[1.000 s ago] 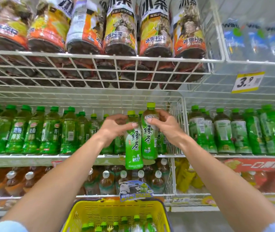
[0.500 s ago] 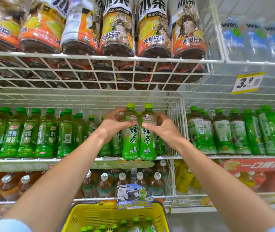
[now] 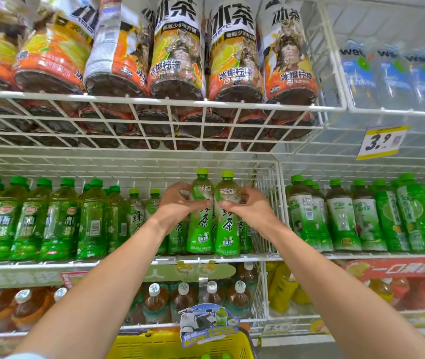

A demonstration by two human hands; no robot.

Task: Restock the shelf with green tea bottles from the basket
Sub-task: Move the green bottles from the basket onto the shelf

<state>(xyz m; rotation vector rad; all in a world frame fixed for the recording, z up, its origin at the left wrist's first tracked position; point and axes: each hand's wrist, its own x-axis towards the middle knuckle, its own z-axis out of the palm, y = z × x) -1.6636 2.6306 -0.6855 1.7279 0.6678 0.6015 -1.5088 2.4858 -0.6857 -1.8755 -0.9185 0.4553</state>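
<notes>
Two green tea bottles stand upright side by side at the front edge of the middle wire shelf [image 3: 51, 264]. My left hand [image 3: 177, 203] grips the left bottle [image 3: 201, 229] around its shoulder. My right hand [image 3: 247, 207] grips the right bottle [image 3: 228, 229] the same way. Both bottle bases rest on or just above the shelf wire; contact is hard to judge. Behind them stand more bottles of the same green tea [image 3: 136, 216]. The yellow basket [image 3: 154, 345] sits at the bottom of the view, with green caps [image 3: 225, 355] showing inside.
Other green bottles [image 3: 30, 224] fill the shelf to the left, and a white wire divider [image 3: 271, 203] separates more green bottles [image 3: 341, 218] on the right. Large orange-labelled tea bottles [image 3: 177, 55] sit on the shelf above. Brown tea bottles [image 3: 183, 296] stand below. A 3.9 price tag [image 3: 382, 142] hangs at right.
Both hands moved the two bottles from staggered heights in front of the shelf to side by side on its front edge. The view tilted up, so the basket shows less.
</notes>
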